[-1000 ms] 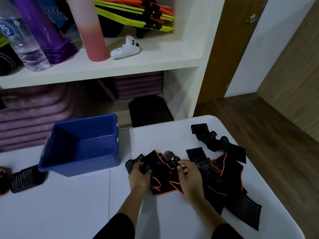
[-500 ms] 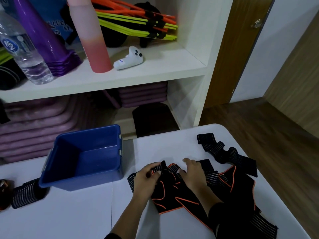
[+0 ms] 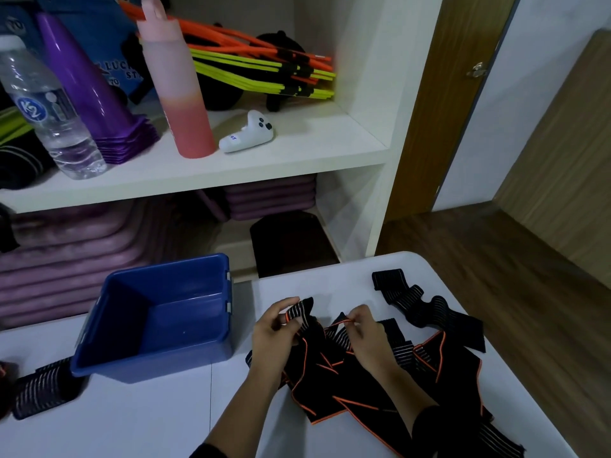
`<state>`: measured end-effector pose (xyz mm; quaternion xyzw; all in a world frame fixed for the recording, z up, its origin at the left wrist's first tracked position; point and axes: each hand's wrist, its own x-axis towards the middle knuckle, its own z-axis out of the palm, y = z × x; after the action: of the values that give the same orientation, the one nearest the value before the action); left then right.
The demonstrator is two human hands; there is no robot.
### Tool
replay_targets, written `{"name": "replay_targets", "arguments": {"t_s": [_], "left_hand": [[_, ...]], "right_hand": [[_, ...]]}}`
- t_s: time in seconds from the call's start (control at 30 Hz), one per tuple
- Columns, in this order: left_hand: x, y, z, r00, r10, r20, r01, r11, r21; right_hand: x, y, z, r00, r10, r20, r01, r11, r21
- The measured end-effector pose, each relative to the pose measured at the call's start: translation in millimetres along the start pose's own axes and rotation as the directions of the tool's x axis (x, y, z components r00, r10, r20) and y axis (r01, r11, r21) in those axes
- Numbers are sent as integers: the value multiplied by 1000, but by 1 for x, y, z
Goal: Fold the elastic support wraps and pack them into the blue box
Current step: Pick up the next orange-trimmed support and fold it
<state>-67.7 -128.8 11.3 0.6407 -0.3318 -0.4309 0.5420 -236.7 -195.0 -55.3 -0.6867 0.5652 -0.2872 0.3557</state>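
Surface: a white surface (image 3: pixel 132 424) is sitting down low.
Shelf: a big white shelf (image 3: pixel 264 163) is standing behind it.
Floor: a brown wood floor (image 3: pixel 496 276) is showing on the right.
Door: a brown door (image 3: pixel 446 110) is standing beside a white wall (image 3: pixel 545 94).

Orange-edged wrap (image 3: pixel 317 375): corners hidden inside pinches of left hand (image 3: pixel 276 328) and right hand (image 3: pixel 367 335). Wrap pile (image 3: pixel 436 358) runs under right forearm, off bottom edge. Striped wrap (image 3: pixel 43 388), near left: blurred.

A white table (image 3: pixel 132 424) fills the lower frame. On it stand a blue box (image 3: pixel 148 365) at centre-left, tangled black orange-edged wraps (image 3: pixel 330 385) at lower right, and a striped wrap (image 3: pixel 43 388) at far left.
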Motion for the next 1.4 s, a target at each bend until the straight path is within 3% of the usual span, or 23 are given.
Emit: {"name": "replay_targets", "arguments": {"t_s": [0.1,0.33,0.47,0.73,0.9,1.03,1.2,1.3,1.4], "left_hand": [[-7,25,0,997,74,17,-73,995,-64],[-23,86,3,957,288,-35,-290,954,-74],[-39,126,13,923,386,0,-383,916,-114],[-63,176,33,834,542,105,-528,839,-131],[-68,186,42,764,632,129,-640,768,26],[-72,190,45,753,644,137,-654,755,49],[-71,199,42,731,672,123,-682,728,75],[-70,204,40,706,695,140,-709,693,130],[-68,206,38,701,691,175,-712,692,120]], "right_hand": [[-1,-21,-14,999,0,-32,6,985,172],[12,-94,-68,984,-38,-173,97,935,342],[13,-136,-104,965,-103,-243,203,877,436],[10,-196,-157,941,-59,-335,261,755,601],[3,-216,-165,963,-61,-261,230,687,689],[-5,-225,-167,978,-86,-190,197,675,711],[-22,-228,-177,972,-233,-24,176,657,733],[-28,-222,-180,935,-351,54,259,779,571],[-30,-223,-180,938,-347,19,304,846,438]]}}
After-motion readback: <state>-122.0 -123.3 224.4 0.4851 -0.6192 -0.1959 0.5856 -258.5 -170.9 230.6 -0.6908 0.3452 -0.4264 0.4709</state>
